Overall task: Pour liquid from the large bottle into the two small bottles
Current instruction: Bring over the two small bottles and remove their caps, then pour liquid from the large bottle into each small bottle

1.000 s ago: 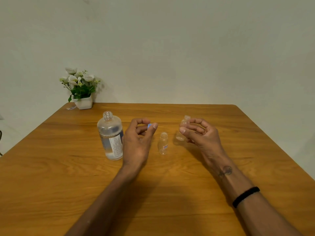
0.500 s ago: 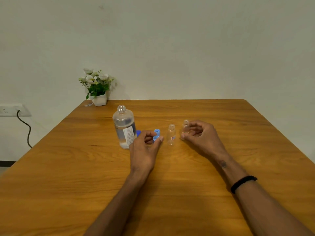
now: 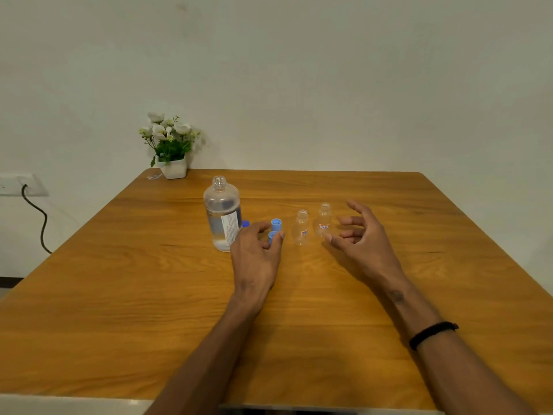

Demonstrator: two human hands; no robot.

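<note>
My left hand point(image 3: 257, 253) pinches a blue cap point(image 3: 272, 236); right hand point(image 3: 360, 239) open, empty, beside two uncapped small bottles point(image 3: 301, 227). Large bottle point(image 3: 223, 214) stands open at left. Risk: narrow necks, light bottles, so spills or tipping.

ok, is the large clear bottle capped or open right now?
Open. The large clear plastic bottle stands upright on the wooden table with its threaded neck bare; blue caps lie beside it.

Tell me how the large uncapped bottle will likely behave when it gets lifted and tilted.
The large bottle looks mostly full of clear liquid, so it is probably heavy for its size. Its neck has no cap, so a quick tilt may spill. The clear, smooth wall could be slippery; gripping over the paper label may hold better.
</note>
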